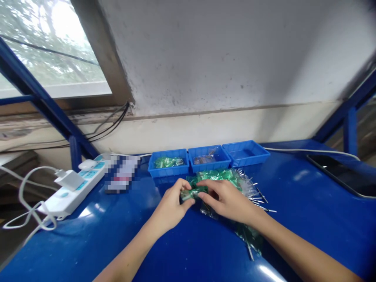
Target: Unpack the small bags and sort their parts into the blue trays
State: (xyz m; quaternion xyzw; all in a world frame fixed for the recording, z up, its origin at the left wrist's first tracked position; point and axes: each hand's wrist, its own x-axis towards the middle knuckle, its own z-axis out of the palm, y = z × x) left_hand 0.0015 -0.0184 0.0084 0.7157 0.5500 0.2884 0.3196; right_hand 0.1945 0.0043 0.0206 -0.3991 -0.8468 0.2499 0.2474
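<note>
Both hands meet over a blue table (190, 250). My left hand (173, 203) and my right hand (225, 199) are closed in a pinch on the same small green packet (192, 193), held between thumbs and fingertips. Just behind and under the right hand lies a heap of green packets (223, 177) in clear wrap with thin metal pins (258, 196) sticking out to the right. More green packets trail beneath my right forearm toward the table's front edge.
Three blue trays stand in a row at the back: the left tray (167, 169) holds green pieces, the middle tray (208, 159) brownish pieces, the right tray (246, 153) looks bare. A white power strip (75, 188) with plugs lies left, a dark phone (337, 172) right.
</note>
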